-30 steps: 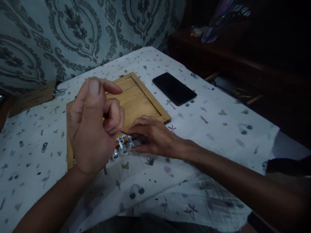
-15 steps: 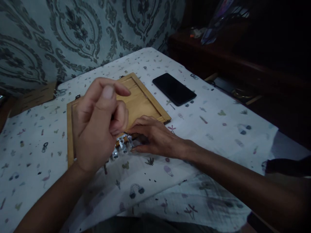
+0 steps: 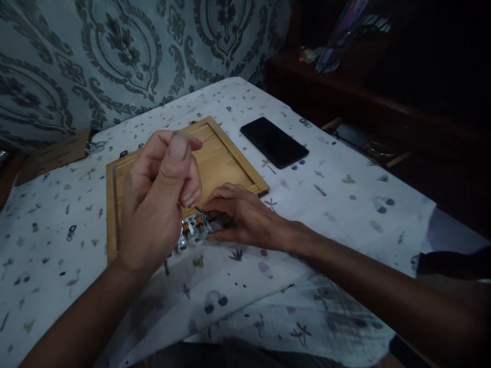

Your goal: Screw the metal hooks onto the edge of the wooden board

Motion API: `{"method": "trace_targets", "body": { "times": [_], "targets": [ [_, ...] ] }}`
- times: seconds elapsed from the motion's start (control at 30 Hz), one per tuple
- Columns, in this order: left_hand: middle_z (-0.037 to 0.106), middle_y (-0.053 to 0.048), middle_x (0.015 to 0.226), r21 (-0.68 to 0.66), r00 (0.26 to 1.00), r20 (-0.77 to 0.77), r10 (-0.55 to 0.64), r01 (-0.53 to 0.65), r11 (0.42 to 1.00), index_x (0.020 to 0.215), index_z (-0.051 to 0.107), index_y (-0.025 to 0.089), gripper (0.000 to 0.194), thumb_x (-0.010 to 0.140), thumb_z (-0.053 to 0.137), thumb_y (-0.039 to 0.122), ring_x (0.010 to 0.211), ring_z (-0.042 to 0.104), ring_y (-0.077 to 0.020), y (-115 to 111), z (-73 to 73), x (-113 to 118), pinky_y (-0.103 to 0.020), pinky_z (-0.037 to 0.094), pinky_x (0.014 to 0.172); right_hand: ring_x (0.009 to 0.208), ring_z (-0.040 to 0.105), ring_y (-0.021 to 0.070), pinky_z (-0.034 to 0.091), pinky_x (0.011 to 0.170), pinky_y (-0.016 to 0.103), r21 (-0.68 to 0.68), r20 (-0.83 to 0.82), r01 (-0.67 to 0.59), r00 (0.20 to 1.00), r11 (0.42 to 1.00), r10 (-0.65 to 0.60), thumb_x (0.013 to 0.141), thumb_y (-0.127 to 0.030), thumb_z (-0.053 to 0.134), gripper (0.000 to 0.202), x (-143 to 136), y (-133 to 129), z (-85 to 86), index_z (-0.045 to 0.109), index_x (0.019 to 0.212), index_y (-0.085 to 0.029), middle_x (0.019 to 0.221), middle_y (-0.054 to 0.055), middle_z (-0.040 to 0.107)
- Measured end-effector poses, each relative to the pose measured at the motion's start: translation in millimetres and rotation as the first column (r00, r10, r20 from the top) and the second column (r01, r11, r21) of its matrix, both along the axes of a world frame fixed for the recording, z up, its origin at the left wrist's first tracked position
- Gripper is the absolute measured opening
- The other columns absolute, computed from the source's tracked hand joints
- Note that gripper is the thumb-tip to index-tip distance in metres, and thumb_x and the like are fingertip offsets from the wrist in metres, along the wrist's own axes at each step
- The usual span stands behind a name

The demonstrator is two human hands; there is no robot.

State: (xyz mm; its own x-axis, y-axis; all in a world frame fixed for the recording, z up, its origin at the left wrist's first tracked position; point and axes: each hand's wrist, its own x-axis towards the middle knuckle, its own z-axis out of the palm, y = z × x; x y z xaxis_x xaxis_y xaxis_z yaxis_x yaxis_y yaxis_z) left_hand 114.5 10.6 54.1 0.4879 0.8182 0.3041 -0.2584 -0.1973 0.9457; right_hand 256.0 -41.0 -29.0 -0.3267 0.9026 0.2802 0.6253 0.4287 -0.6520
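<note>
A framed wooden panel [image 3: 220, 158] lies on the table, and along its near edge runs a strip of curved, shiny metal hooks [image 3: 194, 231]. My right hand [image 3: 241, 212] rests at the right end of this strip, thumb and fingers closed around it; a dark shape between them is partly hidden. My left hand [image 3: 163, 189] is raised above the panel's left part, fingers curled in and thumb bent over them. Whatever it may hold is hidden. A small dark pointed tip [image 3: 199, 210] shows between the two hands, and I cannot tell what it belongs to.
A black phone [image 3: 274, 142] lies right of the panel on the patterned white cloth [image 3: 345, 220]. Brown cardboard [image 3: 53, 156] is at the far left by the patterned wall covering [image 3: 118, 46]. Dark wooden furniture [image 3: 307, 76] with an open drawer stands at the right.
My left hand has turned slightly, its thumb moving a little up and right and the index finger drawing in. My right hand stays at the metal hooks.
</note>
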Motion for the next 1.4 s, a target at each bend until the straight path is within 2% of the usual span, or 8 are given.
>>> {"method": "trace_targets", "body": {
  "times": [0.1, 0.23, 0.5, 0.8, 0.97, 1.2, 1.27, 1.4],
  "targets": [
    [0.034, 0.005, 0.049, 0.000, 0.999, 0.048, 0.006, -0.006, 1.000, 0.081, 0.063, 0.019, 0.025, 0.100, 0.048, 0.023, 0.043, 0.024, -0.0092, -1, -2.1, 2, -0.025, 0.021, 0.042, 0.098, 0.057, 0.0229, 0.043, 0.089, 0.037, -0.002, 0.001, -0.010, 1.000, 1.000, 0.010, 0.081, -0.041, 0.078, 0.041, 0, 1, 0.1, 0.069, 0.112, -0.016, 0.101, 0.007, 0.067],
    [0.039, 0.004, 0.053, -0.004, 0.993, 0.116, 0.014, -0.013, 1.000, 0.081, 0.064, 0.019, 0.018, 0.095, 0.056, 0.024, 0.044, 0.029, -0.0096, -3, -4.5, 2, -0.025, 0.023, 0.041, 0.099, 0.058, 0.0238, 0.043, 0.090, 0.038, 0.030, -0.007, -0.006, 1.000, 1.000, 0.006, 0.080, -0.039, 0.078, 0.039, 0, 1, -1.2, 0.070, 0.110, -0.015, 0.102, 0.008, 0.068],
    [0.032, 0.008, 0.047, -0.012, 0.985, 0.081, -0.151, 0.153, 0.988, 0.087, 0.061, 0.019, 0.006, 0.090, 0.063, 0.024, 0.039, 0.023, -0.0072, 13, -3.5, -5, -0.022, 0.021, 0.040, 0.100, 0.058, 0.0251, 0.045, 0.089, 0.040, 0.016, 0.034, 0.007, 0.999, 1.000, -0.008, 0.078, -0.038, 0.080, 0.045, -1, 1, -0.9, 0.069, 0.114, -0.014, 0.103, 0.009, 0.068],
    [0.034, 0.008, 0.047, -0.079, 0.983, 0.182, -0.028, 0.043, 0.996, 0.080, 0.058, 0.021, 0.018, 0.092, 0.064, 0.033, 0.039, 0.024, -0.0063, 11, -11.2, -2, -0.021, 0.020, 0.038, 0.104, 0.060, 0.0268, 0.048, 0.090, 0.043, 0.034, 0.021, 0.016, 1.000, 0.999, -0.016, 0.079, -0.034, 0.080, 0.041, -2, -1, -4.5, 0.069, 0.113, -0.014, 0.109, 0.011, 0.069],
    [0.037, 0.008, 0.052, -0.075, 0.974, 0.178, -0.142, 0.157, 0.985, 0.081, 0.058, 0.020, 0.028, 0.090, 0.066, 0.046, 0.040, 0.025, -0.0048, 16, -15.1, -5, -0.019, 0.021, 0.038, 0.103, 0.062, 0.0281, 0.050, 0.091, 0.047, 0.074, -0.003, 0.010, 1.000, 0.997, -0.010, 0.081, -0.039, 0.077, 0.040, -1, 0, -11.4, 0.070, 0.113, -0.018, 0.111, 0.012, 0.070],
    [0.033, 0.008, 0.050, -0.088, 0.944, 0.187, -0.271, 0.291, 0.953, 0.084, 0.059, 0.021, 0.017, 0.096, 0.058, 0.034, 0.040, 0.023, -0.0051, 28, -15.3, -10, -0.020, 0.019, 0.039, 0.105, 0.063, 0.0302, 0.053, 0.090, 0.053, 0.046, 0.012, 0.011, 1.000, 0.999, -0.011, 0.083, -0.042, 0.073, 0.037, 1, 0, -12.5, 0.071, 0.114, -0.021, 0.110, 0.013, 0.068],
    [0.031, 0.009, 0.050, -0.101, 0.951, 0.197, -0.239, 0.262, 0.960, 0.083, 0.058, 0.020, 0.019, 0.097, 0.057, 0.034, 0.041, 0.022, -0.0047, 28, -15.6, -8, -0.020, 0.018, 0.039, 0.105, 0.063, 0.0305, 0.053, 0.089, 0.053, 0.044, 0.019, 0.011, 1.000, 0.999, -0.012, 0.083, -0.042, 0.073, 0.038, 0, 0, -12.3, 0.071, 0.114, -0.020, 0.110, 0.013, 0.068],
    [0.032, 0.008, 0.055, -0.130, 0.974, 0.226, 0.012, 0.018, 0.991, 0.075, 0.048, 0.020, 0.033, 0.096, 0.059, 0.042, 0.044, 0.028, -0.0043, 22, -16.3, -2, -0.019, 0.022, 0.040, 0.103, 0.064, 0.0295, 0.055, 0.087, 0.050, 0.056, 0.011, 0.005, 1.000, 0.998, -0.006, 0.083, -0.043, 0.074, 0.039, 0, 0, -14.1, 0.071, 0.115, -0.020, 0.109, 0.013, 0.069]
  ]
}}
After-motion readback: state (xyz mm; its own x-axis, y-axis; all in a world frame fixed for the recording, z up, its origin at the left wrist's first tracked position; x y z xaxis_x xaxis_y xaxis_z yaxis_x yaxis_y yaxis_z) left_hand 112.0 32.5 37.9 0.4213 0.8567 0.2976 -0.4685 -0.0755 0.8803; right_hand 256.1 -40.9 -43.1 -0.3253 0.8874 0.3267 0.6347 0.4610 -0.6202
